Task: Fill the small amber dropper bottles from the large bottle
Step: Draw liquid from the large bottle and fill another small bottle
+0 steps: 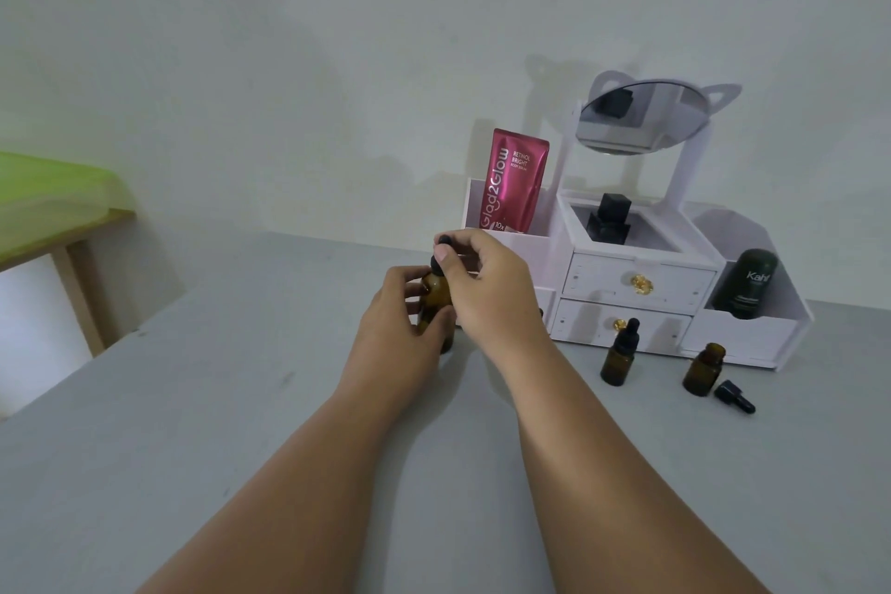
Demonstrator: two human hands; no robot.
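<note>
Amber bottles point(618, 355), magenta pouch point(512, 181), white organiser point(752, 335), grey table point(241, 400)

Items shown: 3 amber bottles point(436, 304) point(619, 355) point(703, 370), 1 loose dropper cap point(734, 396), 2 hands point(400, 309) point(487, 280), 1 white organizer point(636, 285), 1 pink pouch point(512, 181).

a plain pale wall point(337, 39) fills the upper half, lit softly and evenly, with faint shadows behind the things standing against it. a grey table point(193, 449) runs up to the wall. at the left edge stands a second, wooden table point(72, 275) with a light wood leg and a green cloth point(53, 198) over its top. below it a bright white patch shows, too blurred to tell.
</note>
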